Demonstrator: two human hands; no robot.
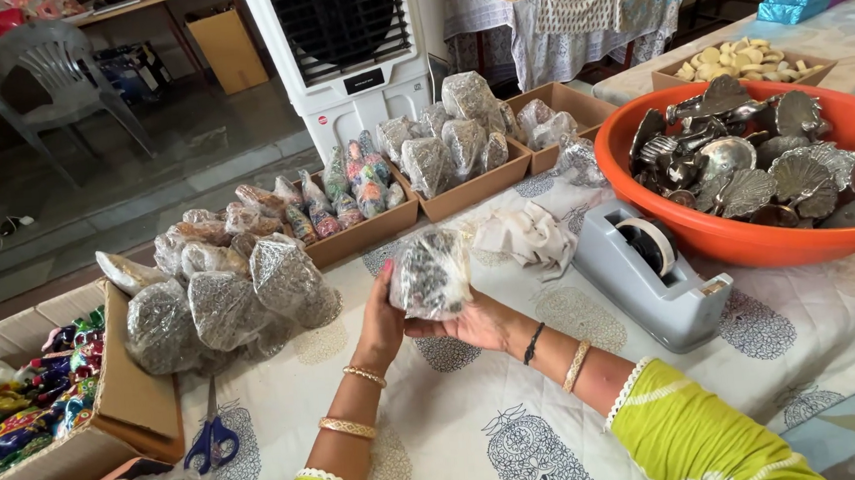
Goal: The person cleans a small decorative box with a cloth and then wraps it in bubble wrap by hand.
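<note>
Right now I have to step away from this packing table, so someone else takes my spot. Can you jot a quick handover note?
Left hand and right hand: both hold one clear wrapped packet of silvery pieces above the printed tablecloth.
Done: a pile of wrapped packets lies to the left, more in cardboard trays behind.
Left: unwrapped silver items fill the orange tub.
Tools: grey tape dispenser on the right, blue scissors on the left.
</note>
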